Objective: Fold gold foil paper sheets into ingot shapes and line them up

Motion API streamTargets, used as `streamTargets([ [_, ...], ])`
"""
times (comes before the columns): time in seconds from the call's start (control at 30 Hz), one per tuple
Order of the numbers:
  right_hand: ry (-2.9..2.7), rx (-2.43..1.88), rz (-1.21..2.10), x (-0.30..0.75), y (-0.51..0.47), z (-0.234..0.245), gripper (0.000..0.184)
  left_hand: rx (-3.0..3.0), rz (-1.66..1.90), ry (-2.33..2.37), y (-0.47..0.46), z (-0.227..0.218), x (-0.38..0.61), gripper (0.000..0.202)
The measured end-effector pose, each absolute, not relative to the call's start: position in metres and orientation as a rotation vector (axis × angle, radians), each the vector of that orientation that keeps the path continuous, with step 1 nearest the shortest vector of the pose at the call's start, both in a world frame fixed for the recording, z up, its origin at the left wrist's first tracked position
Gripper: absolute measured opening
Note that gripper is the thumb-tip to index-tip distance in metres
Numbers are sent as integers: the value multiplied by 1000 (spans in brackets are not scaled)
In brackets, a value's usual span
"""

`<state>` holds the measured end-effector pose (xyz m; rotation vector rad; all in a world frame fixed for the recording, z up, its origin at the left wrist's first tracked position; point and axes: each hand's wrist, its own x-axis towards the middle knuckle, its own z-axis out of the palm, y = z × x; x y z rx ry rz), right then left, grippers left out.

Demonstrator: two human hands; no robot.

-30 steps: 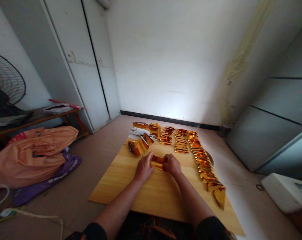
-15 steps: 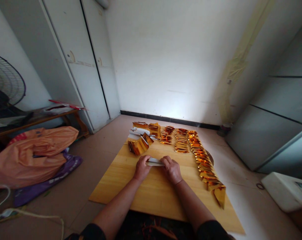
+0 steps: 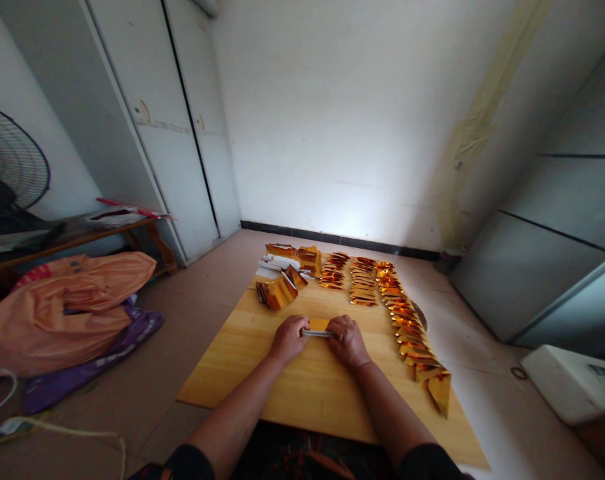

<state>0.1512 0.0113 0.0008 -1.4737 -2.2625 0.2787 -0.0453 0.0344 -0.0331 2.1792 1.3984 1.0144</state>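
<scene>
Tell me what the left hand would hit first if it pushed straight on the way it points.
The left hand pinches the folded strip; beyond it, probably the leftmost gold-foil row, though depth is unclear.

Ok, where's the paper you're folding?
In the head view, the folded paper lies on the wooden board, pinched between the left hand and right hand, near the fanned gold stack.

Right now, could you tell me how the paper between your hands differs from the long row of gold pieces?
The paper is single, gripped by the left hand and right hand; the row is many overlapping pieces, untouched. The paper shows a white edge; the row looks all gold. Both lie on the board.
</scene>
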Motion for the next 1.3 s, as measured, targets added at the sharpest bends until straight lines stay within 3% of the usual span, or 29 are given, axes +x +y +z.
streamTargets([
  [0.4, -2123, -1447, 477, 159, 18, -7, 12, 2201, 970, 1404, 29, -20, -45, 11],
  [0.63, -1754, -1401, 553, 163, 25, -24, 48, 2051, 1158, 1449, 27, -19, -46, 19],
  [0.8, -1534, -1481, 493, 160, 24, -19, 28, 1927, 1259, 1596, 27, -17, -45, 27],
  [1.0, -1522, -1359, 978, 128, 17, 0, 42, 2093, 1318, 1457, 19, -16, -18, 19],
  [1.3, -1360, -1271, 1032, 129, 27, 3, 17, 2166, 1346, 1193, 15, -16, -15, 23],
])
